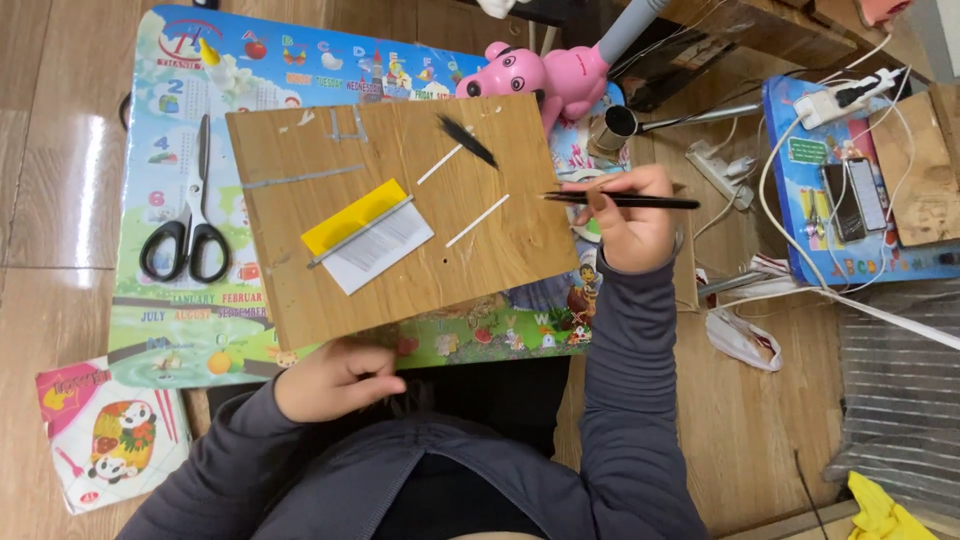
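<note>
- right hand (632, 222), frame centre-right, pinches thin black tool (622, 201) level over wooden board (400, 215) edge
- left hand (335, 378), lower centre, fingers curled, steadies board's near edge
- scissors (188, 220) left, unused

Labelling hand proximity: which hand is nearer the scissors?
Left. The left hand is below and right of the scissors; the right hand is across the wooden board.

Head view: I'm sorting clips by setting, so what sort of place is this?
Probably a room at home, used as a floor-level craft spot. A low children's table with a colourful printed top stands on wood flooring, a pink plush toy sits behind the wooden board, and scissors lie beside it.
</note>
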